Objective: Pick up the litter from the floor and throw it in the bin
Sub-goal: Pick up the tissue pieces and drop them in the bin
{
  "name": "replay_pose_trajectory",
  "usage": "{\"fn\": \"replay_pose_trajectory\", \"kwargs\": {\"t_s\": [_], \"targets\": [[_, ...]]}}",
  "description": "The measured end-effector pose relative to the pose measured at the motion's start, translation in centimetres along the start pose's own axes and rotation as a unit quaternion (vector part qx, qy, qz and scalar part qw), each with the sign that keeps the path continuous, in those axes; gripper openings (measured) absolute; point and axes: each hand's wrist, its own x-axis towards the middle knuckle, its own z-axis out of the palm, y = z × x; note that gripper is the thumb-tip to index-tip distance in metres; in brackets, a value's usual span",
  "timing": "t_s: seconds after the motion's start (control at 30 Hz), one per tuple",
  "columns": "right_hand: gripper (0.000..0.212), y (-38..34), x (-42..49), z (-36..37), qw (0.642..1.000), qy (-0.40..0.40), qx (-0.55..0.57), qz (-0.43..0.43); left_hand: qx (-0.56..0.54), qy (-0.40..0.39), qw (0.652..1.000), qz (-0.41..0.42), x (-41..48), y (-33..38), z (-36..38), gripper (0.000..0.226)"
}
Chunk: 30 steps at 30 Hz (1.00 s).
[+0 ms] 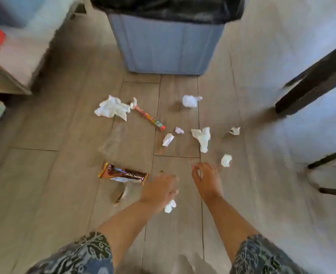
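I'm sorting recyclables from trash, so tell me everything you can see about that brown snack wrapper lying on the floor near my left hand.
The brown snack wrapper is a long, flat packet of glossy, foil-like film, dark brown with orange-gold crimped ends and pale lettering that reads upside down from this view. It lies flat on the wood-look floor, slanting slightly down to the right. Its lower edge looks torn open, with silvery-white lining showing. The left hand is close to its right end; whether they touch is unclear. A clear plastic scrap lies just below it.

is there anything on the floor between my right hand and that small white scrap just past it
Nothing visible. Only bare floor lies between your right hand and the small white scrap.
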Motion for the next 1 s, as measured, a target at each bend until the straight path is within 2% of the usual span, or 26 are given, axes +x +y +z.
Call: {"fn": "replay_pose_trajectory", "kwargs": {"t_s": [0.13,0.2,0.3,0.4,0.47,0.57,0.67,0.77,0.87,0.93,1.0], "targets": [[0.016,6.1,3.0,3.5,0.999,0.004,-0.036,0.039,0.089,-0.186,0.977,0.051,4.0,-2.6,6.3,0.061],[0.019,8.5,4.8,3.8,0.997,0.016,-0.062,0.044,0.111,-0.223,0.966,0.072,4.9,-3.4,8.1,0.060],[0.028,10.6,7.3,2.9,0.992,0.030,-0.109,0.063,0.142,-0.223,0.959,0.100,5.4,-4.0,8.9,0.040],[0.038,11.5,8.8,2.8,0.985,0.006,-0.142,0.099,0.090,-0.200,0.972,0.082,5.9,-4.6,9.0,0.025],[0.043,11.8,9.5,3.1,0.980,-0.011,-0.151,0.129,0.031,-0.158,0.986,0.051,6.5,-4.5,7.9,0.026],[0.039,11.8,10.4,3.7,0.982,0.023,-0.126,0.138,-0.054,-0.030,0.998,-0.017,9.0,-4.3,5.0,0.027],[0.031,10.6,10.5,4.1,0.985,0.054,0.006,0.166,-0.122,0.108,0.986,-0.044,12.6,-4.7,1.7,0.021],[0.031,9.3,11.5,3.7,0.991,0.089,0.032,0.095,-0.136,0.188,0.970,-0.068,16.7,-5.6,-0.7,0.021],[0.034,8.5,13.7,3.0,0.994,0.106,0.002,-0.016,-0.138,0.204,0.966,-0.082,19.7,-6.3,-1.3,0.013],[0.041,8.0,15.6,2.8,0.996,0.074,-0.006,-0.048,-0.137,0.178,0.971,-0.082,20.5,-6.0,-0.8,0.013],[0.056,7.5,17.1,3.1,0.998,0.008,-0.038,-0.052,-0.134,0.141,0.977,-0.093,20.7,-5.8,0.2,0.016]]}}
